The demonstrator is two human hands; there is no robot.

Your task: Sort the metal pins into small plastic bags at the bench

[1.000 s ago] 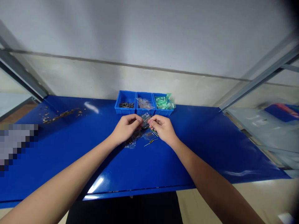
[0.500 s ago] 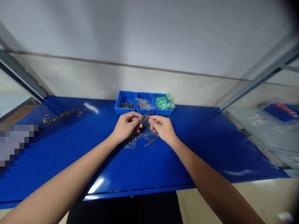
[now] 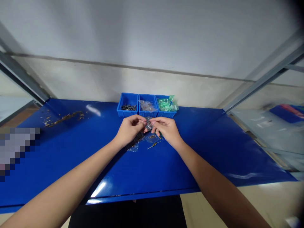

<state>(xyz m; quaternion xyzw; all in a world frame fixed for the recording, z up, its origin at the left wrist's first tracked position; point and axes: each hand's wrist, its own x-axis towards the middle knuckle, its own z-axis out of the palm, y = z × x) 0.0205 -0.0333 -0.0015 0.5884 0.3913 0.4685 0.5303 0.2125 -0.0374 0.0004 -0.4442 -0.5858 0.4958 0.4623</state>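
Between my two hands a small clear plastic bag (image 3: 148, 124) is pinched, with something thin and metallic showing in it. My left hand (image 3: 130, 129) grips its left side with closed fingers, and my right hand (image 3: 166, 129) closes on its right side. Below them, more clear bags (image 3: 134, 146) with small parts lie on the blue table (image 3: 114, 180). A loose gold-coloured part with thin wire ends (image 3: 154, 145) rests just below my right hand. Other thin parts beside it are partly hidden by my fingers.
Behind my hands three blue bins stand in a row: one with loose thin metal parts (image 3: 128, 107), one with clear bags (image 3: 147, 106), one with green-tinted bags (image 3: 167, 104). Brown debris (image 3: 66, 117) lies at the back left. Metal posts flank the table.
The bag between my fingers now shows more fully and catches the light. My right hand has shifted slightly, with its lower fingers a little more spread.
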